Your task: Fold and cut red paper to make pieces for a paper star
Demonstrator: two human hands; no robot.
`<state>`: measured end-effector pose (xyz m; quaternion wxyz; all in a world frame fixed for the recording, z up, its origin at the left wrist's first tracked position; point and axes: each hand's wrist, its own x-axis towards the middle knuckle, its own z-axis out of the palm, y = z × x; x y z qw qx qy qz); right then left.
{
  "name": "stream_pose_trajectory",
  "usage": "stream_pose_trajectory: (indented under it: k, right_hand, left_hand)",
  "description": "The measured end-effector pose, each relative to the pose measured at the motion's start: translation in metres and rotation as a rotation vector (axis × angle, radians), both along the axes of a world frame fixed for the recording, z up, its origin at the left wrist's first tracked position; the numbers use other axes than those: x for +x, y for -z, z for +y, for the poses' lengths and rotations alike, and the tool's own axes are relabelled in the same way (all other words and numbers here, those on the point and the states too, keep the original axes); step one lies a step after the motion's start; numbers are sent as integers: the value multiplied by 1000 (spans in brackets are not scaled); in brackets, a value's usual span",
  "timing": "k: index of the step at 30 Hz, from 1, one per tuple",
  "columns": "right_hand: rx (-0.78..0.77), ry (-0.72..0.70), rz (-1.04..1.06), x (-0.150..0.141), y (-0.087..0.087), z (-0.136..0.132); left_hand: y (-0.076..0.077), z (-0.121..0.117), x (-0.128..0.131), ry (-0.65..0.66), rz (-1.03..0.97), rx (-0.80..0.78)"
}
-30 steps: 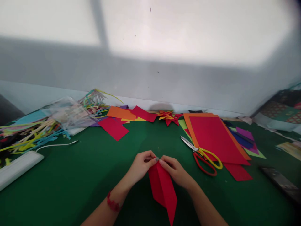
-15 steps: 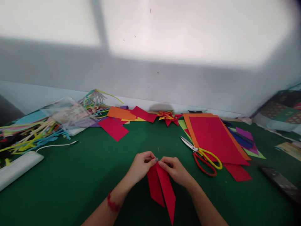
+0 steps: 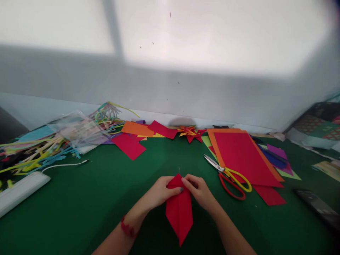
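Note:
A piece of folded red paper (image 3: 178,210), pointed at top and bottom with a seam down its middle, is held between my hands near the table's front. My left hand (image 3: 162,191) grips its upper left side, thumb laid across the front. At the upper right edge, my right hand (image 3: 196,187) pinches the paper with thumb and fingers. The fingers behind the sheet are partly hidden. Scissors (image 3: 225,174) with one yellow and one red handle lie to the right of my right hand, blades partly apart.
Red and orange sheets (image 3: 243,156) are stacked at right, near a dark phone (image 3: 317,205). Folded paper stars (image 3: 190,132) and loose red paper rectangles (image 3: 129,146) lie along the back. Coloured strips (image 3: 34,152) and a white power strip (image 3: 23,189) are on the left of the green table (image 3: 87,198).
The two red flaps, which hung apart, now lie side by side, meeting at the middle seam. My left thumb has moved down onto the paper's front, and the top point now shows.

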<state>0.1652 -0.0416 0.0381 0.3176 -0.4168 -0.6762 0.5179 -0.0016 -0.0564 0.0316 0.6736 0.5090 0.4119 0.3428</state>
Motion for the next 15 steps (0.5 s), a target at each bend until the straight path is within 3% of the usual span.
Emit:
stream_pose_trajectory:
  k: [5, 15]
  right_hand:
    - [6, -12, 13, -1, 1, 0]
    - [8, -66, 4, -3, -1, -2]
  left_hand:
    - [0, -2, 1, 51, 151, 59]
    - [5, 0, 1, 58, 257, 117]
